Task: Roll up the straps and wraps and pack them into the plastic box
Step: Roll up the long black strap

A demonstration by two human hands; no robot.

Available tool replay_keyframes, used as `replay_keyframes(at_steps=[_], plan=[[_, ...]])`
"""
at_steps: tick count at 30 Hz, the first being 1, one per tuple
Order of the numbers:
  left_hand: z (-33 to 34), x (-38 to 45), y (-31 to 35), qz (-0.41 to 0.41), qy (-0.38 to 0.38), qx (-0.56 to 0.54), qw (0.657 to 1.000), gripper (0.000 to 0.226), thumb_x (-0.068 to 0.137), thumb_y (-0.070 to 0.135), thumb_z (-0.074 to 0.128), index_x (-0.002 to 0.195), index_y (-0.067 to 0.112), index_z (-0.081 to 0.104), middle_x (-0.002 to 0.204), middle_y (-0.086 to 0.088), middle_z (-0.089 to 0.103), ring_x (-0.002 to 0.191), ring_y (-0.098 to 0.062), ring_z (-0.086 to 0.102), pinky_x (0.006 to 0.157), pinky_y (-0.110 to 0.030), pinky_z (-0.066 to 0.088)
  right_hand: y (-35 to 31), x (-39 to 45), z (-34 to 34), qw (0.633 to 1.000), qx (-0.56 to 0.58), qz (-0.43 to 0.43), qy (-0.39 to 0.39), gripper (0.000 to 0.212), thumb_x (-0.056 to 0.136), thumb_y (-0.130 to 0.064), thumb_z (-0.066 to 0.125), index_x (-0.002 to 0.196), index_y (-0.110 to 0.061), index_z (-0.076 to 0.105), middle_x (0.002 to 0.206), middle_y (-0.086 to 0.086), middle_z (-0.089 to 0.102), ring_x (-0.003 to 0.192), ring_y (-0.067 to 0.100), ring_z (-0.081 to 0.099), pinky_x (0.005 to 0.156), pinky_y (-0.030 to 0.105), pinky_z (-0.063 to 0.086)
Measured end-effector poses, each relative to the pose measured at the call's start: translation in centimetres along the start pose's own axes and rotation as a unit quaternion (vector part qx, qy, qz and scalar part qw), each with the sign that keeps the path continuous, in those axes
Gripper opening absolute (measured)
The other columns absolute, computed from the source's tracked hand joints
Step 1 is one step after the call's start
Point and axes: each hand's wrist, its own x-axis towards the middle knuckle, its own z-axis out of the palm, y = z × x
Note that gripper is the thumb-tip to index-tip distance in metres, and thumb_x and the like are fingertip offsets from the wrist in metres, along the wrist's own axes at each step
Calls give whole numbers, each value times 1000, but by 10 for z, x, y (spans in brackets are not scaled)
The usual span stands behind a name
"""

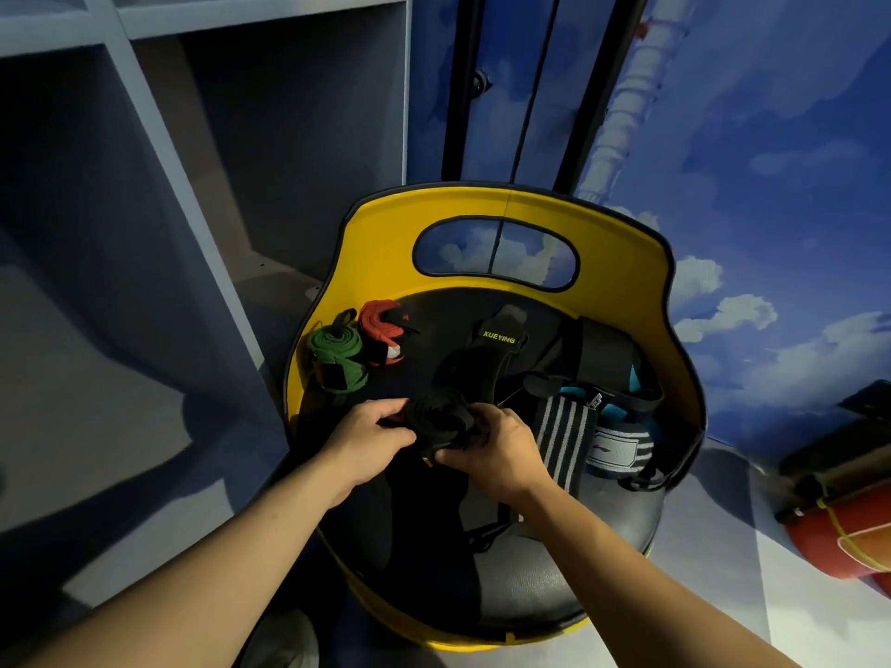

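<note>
My left hand (369,433) and right hand (496,448) both have their fingers closed around a black strap (436,417), partly rolled, held just above the yellow-rimmed seat (506,204) (green roll (337,351) and red roll (381,330) lie beyond my left hand)
</note>
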Motion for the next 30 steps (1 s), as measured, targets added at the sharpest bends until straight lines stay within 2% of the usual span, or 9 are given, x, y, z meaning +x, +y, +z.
replay_keyframes(at_steps=[4, 6, 8, 12, 16, 18, 22, 26, 30], plan=[[-12, 5, 2, 2, 43, -47, 998, 48, 86, 9, 67, 125, 37, 67, 105, 19, 68, 106, -10, 65, 103, -39, 52, -17, 13, 0, 999, 4, -31, 21, 82, 67, -38, 91, 139, -17, 56, 121, 0, 53, 117, 16, 55, 101, 20, 41], [-17, 9, 3, 9, 68, -63, 996, 46, 90, 2, 64, 114, 41, 66, 102, 16, 68, 100, -10, 66, 98, -35, 53, -25, 22, 5, 999, 10, -35, 26, 83, 67, -38, 91, 139, -16, 55, 120, -1, 53, 116, 18, 57, 102, 24, 44], [-21, 15, 3, 13, 99, -74, 992, 44, 89, 0, 64, 108, 40, 63, 107, 16, 66, 99, -8, 64, 97, -35, 53, -30, 32, 14, 999, 16, -38, 29, 82, 67, -38, 91, 138, -16, 57, 113, -4, 51, 111, 20, 60, 100, 27, 46], [-29, 30, -6, 0, 133, -85, 987, 40, 89, 2, 67, 122, 25, 63, 117, 8, 65, 105, -12, 64, 101, -40, 52, -33, 49, 33, 998, 27, -38, 30, 77, 67, -34, 91, 135, -15, 59, 116, 0, 56, 111, 21, 60, 97, 23, 43], [-25, 39, -16, 0, 150, -91, 984, 44, 91, 3, 69, 133, 16, 63, 113, 9, 65, 97, 0, 62, 90, -23, 48, -31, 63, 41, 998, 29, -44, 30, 75, 69, -28, 90, 136, -14, 59, 121, 4, 57, 111, 22, 60, 99, 19, 40], [-22, 42, -17, 2, 166, -110, 980, 41, 91, 4, 72, 130, 15, 65, 110, 8, 68, 93, 3, 62, 80, -15, 46, -30, 69, 44, 998, 28, -42, 31, 74, 72, -28, 88, 138, -14, 58, 122, 5, 58, 113, 21, 58, 92, 13, 35], [-19, 48, -17, 2, 192, -129, 973, 39, 89, 8, 75, 126, 13, 67, 106, 5, 68, 94, -1, 64, 74, -14, 47, -30, 77, 49, 998, 29, -47, 43, 73, 74, -28, 87, 139, -15, 57, 124, 7, 60, 115, 22, 58, 91, 13, 33], [-21, 52, -19, 3, 198, -126, 972, 38, 89, 7, 75, 126, 14, 68, 105, 6, 70, 95, -3, 66, 81, -19, 49, -30, 81, 52, 997, 30, -51, 52, 69, 73, -30, 87, 136, -22, 61, 109, 2, 63, 77, 2, 56, 74, 9, 37], [-20, 54, -18, 6, 201, -112, 973, 39, 89, 6, 74, 126, 14, 67, 101, 13, 67, 93, 0, 64, 77, -16, 48, -29, 81, 52, 996, 31, -57, 54, 64, 72, -32, 87, 131, -24, 63, 99, 1, 64, 75, 6, 57, 74, 19, 43]])
